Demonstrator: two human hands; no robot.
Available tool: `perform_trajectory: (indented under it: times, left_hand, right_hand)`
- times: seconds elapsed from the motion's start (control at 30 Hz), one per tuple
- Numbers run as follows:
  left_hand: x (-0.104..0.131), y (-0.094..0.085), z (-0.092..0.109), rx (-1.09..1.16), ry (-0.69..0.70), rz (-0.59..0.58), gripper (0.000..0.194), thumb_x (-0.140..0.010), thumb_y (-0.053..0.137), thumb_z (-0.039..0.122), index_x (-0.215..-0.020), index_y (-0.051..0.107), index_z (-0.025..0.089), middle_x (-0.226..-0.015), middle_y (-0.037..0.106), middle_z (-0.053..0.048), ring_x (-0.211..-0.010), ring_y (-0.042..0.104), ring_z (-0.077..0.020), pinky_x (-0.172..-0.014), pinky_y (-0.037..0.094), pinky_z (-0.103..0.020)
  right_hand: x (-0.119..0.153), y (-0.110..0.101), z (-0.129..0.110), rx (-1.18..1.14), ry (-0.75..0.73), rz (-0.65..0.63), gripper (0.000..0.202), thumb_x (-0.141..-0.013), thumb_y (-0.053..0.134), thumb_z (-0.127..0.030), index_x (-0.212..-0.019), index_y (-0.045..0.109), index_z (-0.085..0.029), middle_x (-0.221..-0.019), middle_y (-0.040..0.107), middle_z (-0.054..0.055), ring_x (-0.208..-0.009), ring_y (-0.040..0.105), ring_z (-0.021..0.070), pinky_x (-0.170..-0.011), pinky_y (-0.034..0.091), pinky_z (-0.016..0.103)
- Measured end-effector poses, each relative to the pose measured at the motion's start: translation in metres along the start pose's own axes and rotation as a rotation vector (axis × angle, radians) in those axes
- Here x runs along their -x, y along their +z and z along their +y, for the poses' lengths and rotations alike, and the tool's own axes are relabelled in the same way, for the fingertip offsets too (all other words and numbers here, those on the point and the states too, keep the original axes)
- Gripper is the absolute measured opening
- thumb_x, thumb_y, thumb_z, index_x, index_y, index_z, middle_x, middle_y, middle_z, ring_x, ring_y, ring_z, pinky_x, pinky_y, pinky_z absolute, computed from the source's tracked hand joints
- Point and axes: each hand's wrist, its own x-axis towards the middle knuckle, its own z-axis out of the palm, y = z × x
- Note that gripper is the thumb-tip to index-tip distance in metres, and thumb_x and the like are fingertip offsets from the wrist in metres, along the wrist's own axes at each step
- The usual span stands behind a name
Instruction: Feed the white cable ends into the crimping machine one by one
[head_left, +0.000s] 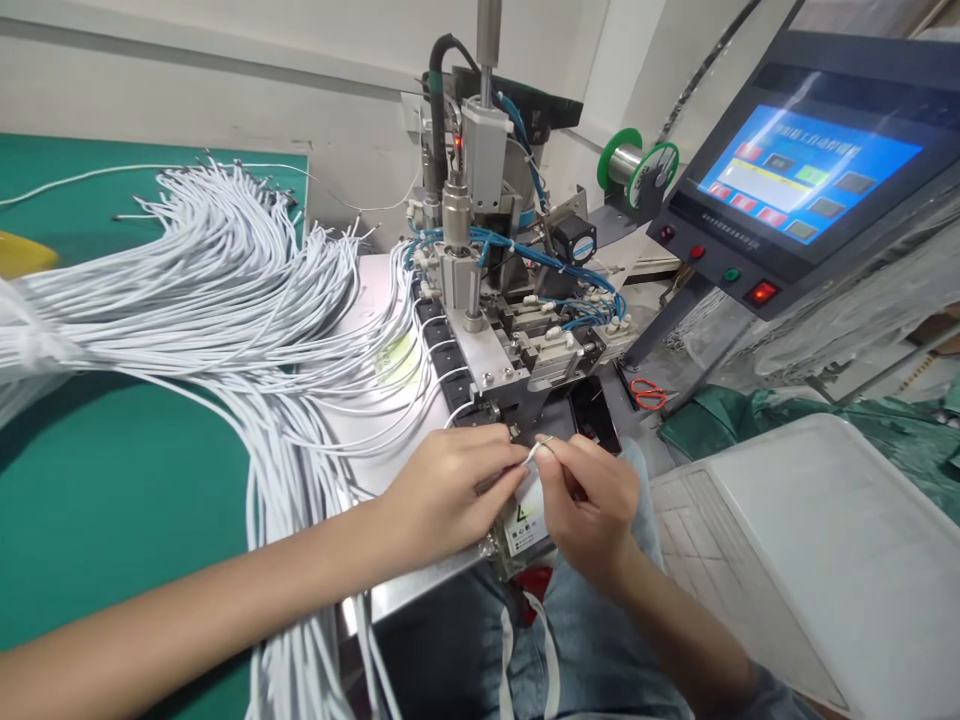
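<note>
In the head view, my left hand (457,490) pinches a white cable (532,455) close to its end. My right hand (589,500) is closed on the tip of the same cable, where thin greenish strands show between thumb and forefinger. Both hands are just in front of a bench machine (487,350) with metal cylinders and blue air tubes. Several white cables run into the black slots along the machine's left side. A large bundle of white cables (180,330) lies to the left, tied with a white wrap, and part of it hangs over the table edge.
A control panel with a lit screen (810,175) stands at the right. Behind the machine is a green-flanged spool of wire (628,163). Red-handled scissors (648,394) and a dark phone (595,415) lie beyond my right hand. A white bin (847,540) is at lower right.
</note>
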Motion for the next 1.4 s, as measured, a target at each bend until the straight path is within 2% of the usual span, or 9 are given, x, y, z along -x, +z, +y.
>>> perform_trajectory:
  times: [0.13, 0.2, 0.3, 0.43, 0.67, 0.8, 0.9, 1.33, 1.4]
  left_hand:
    - [-0.001, -0.004, -0.001, -0.396, 0.232, 0.030, 0.023, -0.085, 0.038, 0.010, -0.083, 0.062, 0.010, -0.066, 0.056, -0.005, -0.055, 0.045, -0.0118, -0.047, 0.034, -0.024]
    - [-0.002, -0.006, -0.002, -0.430, 0.281, 0.023, 0.025, -0.084, 0.037, 0.009, -0.085, 0.062, 0.010, -0.069, 0.058, -0.006, -0.058, 0.047, -0.0128, -0.048, 0.036, -0.024]
    - [-0.002, -0.005, -0.004, -0.166, 0.122, -0.027, 0.024, -0.086, 0.039, 0.011, -0.087, 0.063, 0.012, -0.068, 0.058, -0.003, -0.059, 0.051, -0.0108, -0.050, 0.038, -0.021]
    - [-0.004, -0.002, -0.004, 0.241, -0.161, -0.088, 0.017, -0.085, 0.051, 0.014, -0.080, 0.067, 0.014, -0.065, 0.061, 0.000, -0.059, 0.055, -0.0074, -0.055, 0.041, -0.017]
    - [-0.011, -0.004, 0.000, 0.467, -0.376, -0.071, 0.016, -0.079, 0.054, 0.012, -0.075, 0.069, 0.013, -0.066, 0.065, 0.000, -0.057, 0.055, -0.0077, -0.053, 0.042, -0.017]
    - [-0.011, -0.003, -0.001, 0.456, -0.452, -0.065, 0.016, -0.078, 0.056, 0.017, -0.071, 0.070, 0.012, -0.062, 0.064, -0.001, -0.055, 0.054, -0.0085, -0.051, 0.040, -0.017]
    - [-0.011, -0.002, -0.001, 0.459, -0.488, -0.056, 0.016, -0.077, 0.056, 0.018, -0.070, 0.070, 0.012, -0.061, 0.063, -0.002, -0.053, 0.052, -0.0081, -0.049, 0.039, -0.017]
    - [-0.009, 0.001, -0.002, 0.467, -0.505, -0.020, 0.015, -0.077, 0.058, 0.018, -0.071, 0.069, 0.011, -0.056, 0.056, 0.000, -0.049, 0.046, -0.0058, -0.045, 0.036, -0.015]
    - [-0.009, 0.001, -0.002, 0.463, -0.497, -0.009, 0.015, -0.077, 0.058, 0.018, -0.070, 0.069, 0.012, -0.057, 0.056, 0.000, -0.050, 0.046, -0.0059, -0.045, 0.036, -0.015]
  right_hand:
    - [-0.012, -0.012, 0.000, 0.090, 0.023, -0.208, 0.028, -0.082, 0.048, -0.014, -0.055, 0.047, -0.017, -0.051, 0.033, -0.004, -0.048, 0.029, 0.0083, -0.048, 0.022, 0.026]
    - [-0.020, -0.018, 0.001, 0.001, 0.094, -0.308, 0.035, -0.081, 0.049, -0.015, -0.048, 0.037, -0.017, -0.049, 0.028, -0.004, -0.047, 0.029, 0.0075, -0.047, 0.022, 0.026]
    - [-0.025, -0.019, 0.003, -0.186, 0.150, -0.318, 0.037, -0.081, 0.049, -0.017, -0.046, 0.036, -0.017, -0.048, 0.024, -0.005, -0.046, 0.028, 0.0075, -0.047, 0.024, 0.025]
    - [-0.017, -0.008, 0.006, -0.355, 0.225, -0.207, 0.032, -0.083, 0.049, -0.022, -0.052, 0.050, -0.015, -0.050, 0.034, -0.003, -0.049, 0.033, 0.0087, -0.047, 0.026, 0.025]
    - [-0.005, 0.006, 0.008, -0.560, 0.427, -0.120, 0.023, -0.084, 0.052, -0.028, -0.072, 0.066, -0.015, -0.062, 0.050, 0.000, -0.057, 0.045, 0.0099, -0.050, 0.036, 0.023]
    - [-0.007, 0.008, 0.009, -0.391, 0.349, 0.001, 0.020, -0.079, 0.058, -0.024, -0.096, 0.066, -0.017, -0.059, 0.043, -0.004, -0.056, 0.043, 0.0094, -0.052, 0.038, 0.023]
    - [-0.009, 0.009, 0.010, -0.275, 0.253, 0.071, 0.027, -0.077, 0.060, -0.020, -0.103, 0.063, -0.019, -0.065, 0.047, -0.003, -0.057, 0.044, 0.0087, -0.051, 0.039, 0.023]
    - [-0.010, 0.008, 0.014, -0.016, -0.061, 0.143, 0.011, -0.078, 0.060, -0.013, -0.084, 0.066, -0.020, -0.074, 0.057, 0.003, -0.067, 0.055, 0.0128, -0.060, 0.047, 0.027]
    - [-0.008, 0.008, 0.014, -0.049, -0.033, 0.117, 0.010, -0.078, 0.058, -0.012, -0.081, 0.065, -0.019, -0.072, 0.057, 0.003, -0.066, 0.054, 0.0124, -0.059, 0.046, 0.026]
